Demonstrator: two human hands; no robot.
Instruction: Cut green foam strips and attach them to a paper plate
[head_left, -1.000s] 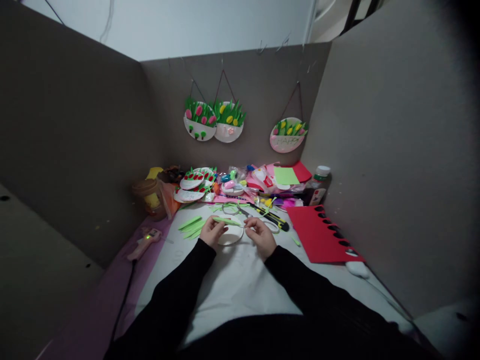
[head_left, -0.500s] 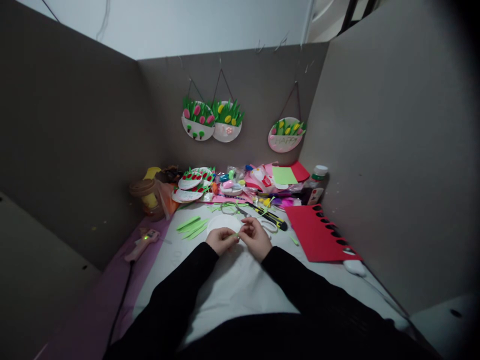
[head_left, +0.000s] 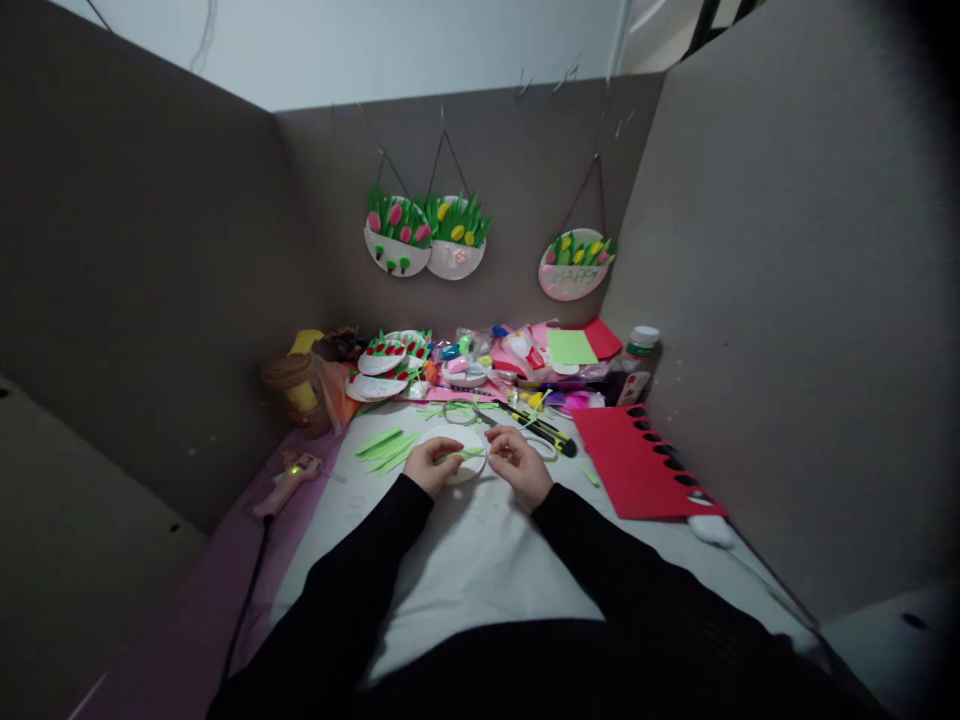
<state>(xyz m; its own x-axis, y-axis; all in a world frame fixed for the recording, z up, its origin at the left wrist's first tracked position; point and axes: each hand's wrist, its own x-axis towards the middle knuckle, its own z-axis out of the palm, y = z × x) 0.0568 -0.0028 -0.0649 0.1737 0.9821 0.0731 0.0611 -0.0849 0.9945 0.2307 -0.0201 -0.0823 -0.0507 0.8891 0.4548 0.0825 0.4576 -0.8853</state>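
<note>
My left hand (head_left: 433, 466) is closed in a pinch on a light green paper strip (head_left: 471, 452), which points to the right over a white paper plate (head_left: 466, 474). To its right, my right hand (head_left: 522, 470) has its fingers curled but a little apart, close to the strip's tip; nothing shows in them. Cut light green paper leaves (head_left: 385, 450) lie left of the plate. Behind my right hand are white-handled scissors (head_left: 541, 447) and a yellow and black box cutter (head_left: 551, 436).
Red paper (head_left: 637, 465) with cut-out holes lies on the right. A glue gun (head_left: 291, 484) with a lit light rests on the left. Finished plates with paper flowers (head_left: 379, 386) and craft supplies line the back. Decorated plates (head_left: 456, 262) hang on the grey panel.
My hands have moved apart: the left shifted slightly left with the green strip, the right drew back from it. More of the strip and plate now shows between them.
</note>
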